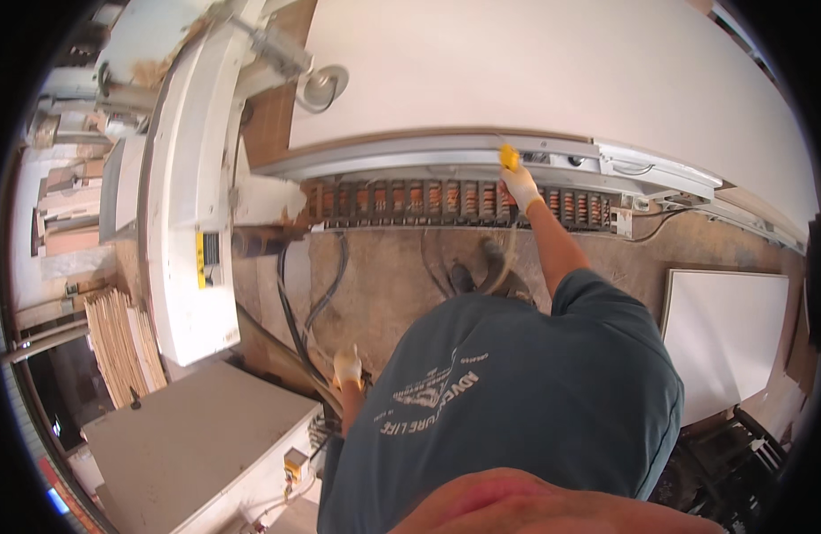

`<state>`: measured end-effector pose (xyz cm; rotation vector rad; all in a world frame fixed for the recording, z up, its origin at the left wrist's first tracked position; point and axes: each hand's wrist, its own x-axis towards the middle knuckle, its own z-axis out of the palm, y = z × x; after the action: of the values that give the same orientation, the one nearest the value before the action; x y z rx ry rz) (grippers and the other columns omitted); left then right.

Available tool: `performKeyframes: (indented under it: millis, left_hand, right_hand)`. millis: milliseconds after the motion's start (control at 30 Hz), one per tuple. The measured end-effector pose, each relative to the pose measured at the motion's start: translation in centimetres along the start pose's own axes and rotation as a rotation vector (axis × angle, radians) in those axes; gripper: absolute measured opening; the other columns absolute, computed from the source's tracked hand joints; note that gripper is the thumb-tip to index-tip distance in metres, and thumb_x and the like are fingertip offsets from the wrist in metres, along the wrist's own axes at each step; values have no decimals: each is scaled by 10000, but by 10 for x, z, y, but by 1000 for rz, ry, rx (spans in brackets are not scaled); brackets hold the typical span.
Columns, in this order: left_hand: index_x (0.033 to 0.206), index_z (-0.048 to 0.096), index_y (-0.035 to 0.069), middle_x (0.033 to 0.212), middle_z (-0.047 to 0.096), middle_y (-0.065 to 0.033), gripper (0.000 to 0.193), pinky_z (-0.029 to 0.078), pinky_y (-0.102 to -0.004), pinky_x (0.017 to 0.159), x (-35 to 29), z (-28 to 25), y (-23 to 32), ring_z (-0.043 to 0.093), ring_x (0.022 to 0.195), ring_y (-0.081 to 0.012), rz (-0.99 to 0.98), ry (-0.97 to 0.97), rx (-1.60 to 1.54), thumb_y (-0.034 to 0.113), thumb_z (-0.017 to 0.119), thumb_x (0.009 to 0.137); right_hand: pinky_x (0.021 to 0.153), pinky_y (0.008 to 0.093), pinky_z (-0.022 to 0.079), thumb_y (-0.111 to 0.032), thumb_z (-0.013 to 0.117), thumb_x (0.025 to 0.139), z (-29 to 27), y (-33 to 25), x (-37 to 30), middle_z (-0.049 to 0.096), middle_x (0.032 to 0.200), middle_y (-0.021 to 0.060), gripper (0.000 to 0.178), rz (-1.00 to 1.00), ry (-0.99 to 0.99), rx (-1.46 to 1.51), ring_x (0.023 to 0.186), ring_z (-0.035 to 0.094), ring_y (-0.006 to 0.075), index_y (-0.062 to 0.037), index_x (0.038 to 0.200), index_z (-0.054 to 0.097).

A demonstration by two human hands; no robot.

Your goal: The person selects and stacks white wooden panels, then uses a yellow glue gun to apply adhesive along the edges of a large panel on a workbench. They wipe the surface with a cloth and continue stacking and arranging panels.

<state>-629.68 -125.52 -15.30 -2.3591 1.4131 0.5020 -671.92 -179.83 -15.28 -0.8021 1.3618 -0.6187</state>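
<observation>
My right arm stretches forward, and my right hand [520, 184], in a white glove with yellow fingers, is at the metal rail [384, 157] along the near edge of a large white panel [535, 67]. Its fingers are bunched together. A thin pale sliver shows at their tips, too small to name. My left hand [346, 367], in a similar white and yellow glove, hangs low at my left side beside black hoses [290, 307]. Its fingers look loosely stretched, with nothing visible in them.
A slatted cable chain [410, 203] with orange cables runs below the rail. To the left stands a tall white machine housing [188, 222]; a grey-topped cabinet [206, 427] is nearer. Another white panel [726, 334] leans at right. Wooden strips [125, 347] stand far left.
</observation>
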Motion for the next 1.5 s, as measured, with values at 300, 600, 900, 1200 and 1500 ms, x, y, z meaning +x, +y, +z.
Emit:
performKeyframes:
  millis: [300, 600, 900, 1200, 1500]
  left_hand:
    - [1183, 719, 16, 1059, 739, -236, 339, 550, -473, 836, -91, -10, 114, 697, 936, -414, -882, -80, -479, 275, 598, 1000]
    - [1273, 687, 16, 882, 684, -95, 298, 522, -345, 719, -53, -43, 37, 624, 748, -195, -669, 732, -1082, 136, 558, 1032]
    - [1227, 695, 10, 813, 643, -69, 262, 518, -316, 689, -7, -184, -115, 613, 727, -161, -483, 1221, -593, 190, 561, 1091]
    - [1288, 655, -8, 1232, 656, -231, 399, 516, -483, 975, 35, -306, -244, 643, 1105, -414, -337, 1339, -12, 319, 581, 1069]
    - [1161, 722, -4, 1196, 722, -195, 418, 517, -491, 982, 81, -293, -329, 673, 1103, -401, -296, 1238, -32, 358, 526, 1085]
  right_hand:
    - [542, 317, 476, -111, 526, 1000, -49, 31, 66, 581, 768, 29, 35, -144, 77, 769, 723, 647, 212, -138, 995, 548]
    - [564, 344, 469, -115, 520, 1011, 67, 34, 85, 595, 792, 32, 52, 24, -225, 620, 749, 650, 225, -156, 1032, 543]
    - [576, 349, 462, -108, 512, 992, 245, 32, 111, 595, 755, 29, 60, 79, -435, 273, 738, 657, 214, -151, 1015, 549]
    - [505, 314, 433, -201, 547, 1062, 392, 34, 122, 590, 723, 29, 78, 81, 53, 658, 673, 664, 210, -127, 1039, 546]
    - [544, 326, 475, -223, 560, 1064, 472, 41, 135, 618, 724, 21, 98, 108, -78, 548, 669, 678, 185, -124, 1069, 565]
